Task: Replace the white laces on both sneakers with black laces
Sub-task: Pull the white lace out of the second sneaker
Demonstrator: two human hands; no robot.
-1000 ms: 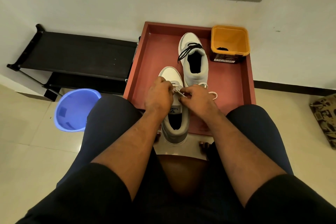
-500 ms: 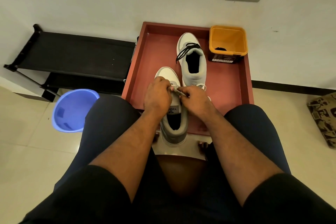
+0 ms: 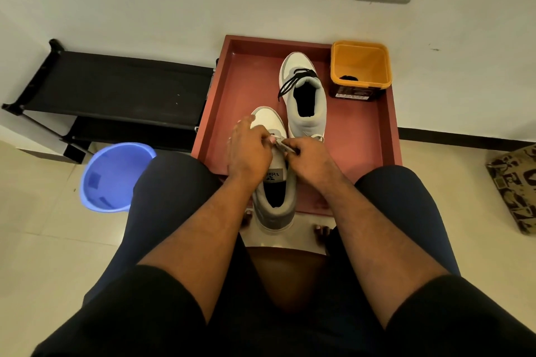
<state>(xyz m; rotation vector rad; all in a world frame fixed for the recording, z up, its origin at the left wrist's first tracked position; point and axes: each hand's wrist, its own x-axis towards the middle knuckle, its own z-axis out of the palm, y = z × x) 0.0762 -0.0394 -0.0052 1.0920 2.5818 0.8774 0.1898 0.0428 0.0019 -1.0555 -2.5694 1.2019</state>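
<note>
Two white and grey sneakers lie on a red tray (image 3: pixel 368 136). The far sneaker (image 3: pixel 304 101) carries black laces (image 3: pixel 295 80) near its toe. The near sneaker (image 3: pixel 274 191) hangs partly over the tray's front edge, heel toward me. My left hand (image 3: pixel 249 151) and my right hand (image 3: pixel 309 155) meet over its eyelets. Both pinch a white lace (image 3: pixel 282 145) stretched between the fingertips. The rest of the lacing is hidden under my hands. A loose bit of white lace (image 3: pixel 319 137) peeks out by the far sneaker's heel.
An orange tub (image 3: pixel 361 66) with something black inside stands at the tray's back right corner. A blue bucket (image 3: pixel 114 177) sits on the floor to the left, before a black shoe rack (image 3: pixel 116 90). A patterned cushion (image 3: pixel 513 182) lies at the far right. My knees flank the tray.
My hands have stayed over the near sneaker, working the white lace; the left hand has slid slightly forward toward the toe. The loop of white lace right of my right hand is mostly out of sight.
</note>
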